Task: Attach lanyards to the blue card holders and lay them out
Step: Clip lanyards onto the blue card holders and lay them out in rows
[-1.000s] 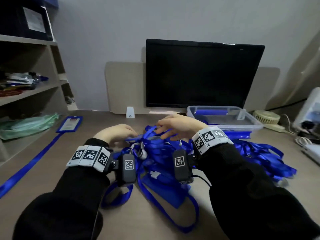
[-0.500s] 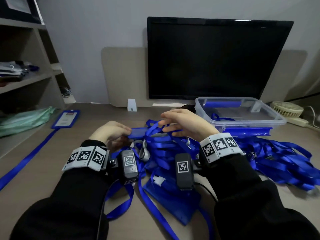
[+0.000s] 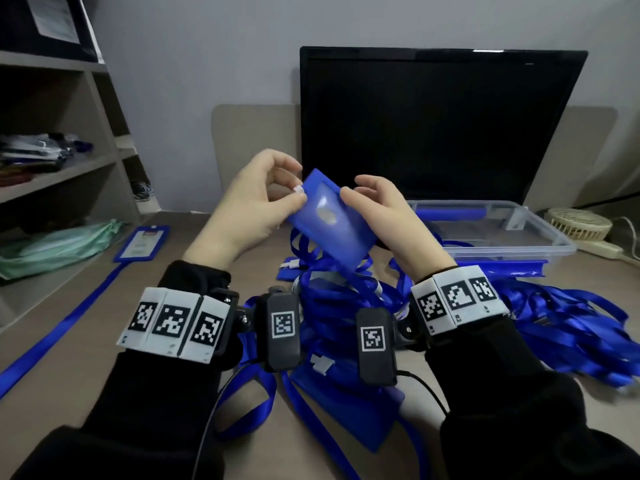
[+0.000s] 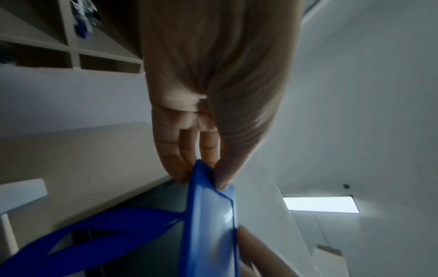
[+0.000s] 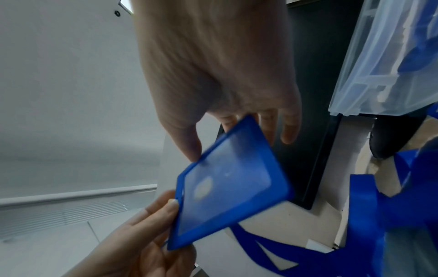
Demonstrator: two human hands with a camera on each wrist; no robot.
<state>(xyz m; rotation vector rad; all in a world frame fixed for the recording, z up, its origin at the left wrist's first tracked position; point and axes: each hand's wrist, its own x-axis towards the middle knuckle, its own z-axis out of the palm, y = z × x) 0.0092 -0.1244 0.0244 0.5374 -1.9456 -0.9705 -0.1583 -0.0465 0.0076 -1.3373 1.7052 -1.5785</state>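
Observation:
A blue card holder (image 3: 332,225) with a clear window is held up in front of the monitor, tilted. My left hand (image 3: 256,206) pinches its upper left edge between thumb and fingers; the left wrist view shows the holder (image 4: 211,221) edge-on. My right hand (image 3: 377,209) grips its right side, thumb on the front and fingers behind, as the right wrist view shows on the holder (image 5: 227,183). A tangled pile of blue lanyards (image 3: 332,299) lies on the desk below, with more blue holders (image 3: 349,407) under it.
A finished holder with lanyard (image 3: 142,244) lies at the left of the desk. A clear plastic box (image 3: 498,233) stands at the right, more lanyards (image 3: 568,327) beside it. A black monitor (image 3: 440,123) stands behind, shelves (image 3: 59,168) at the left, a small fan (image 3: 578,223) far right.
Both hands have risen from the lanyard pile, lifting a blue card holder clear of it and up in front of the monitor.

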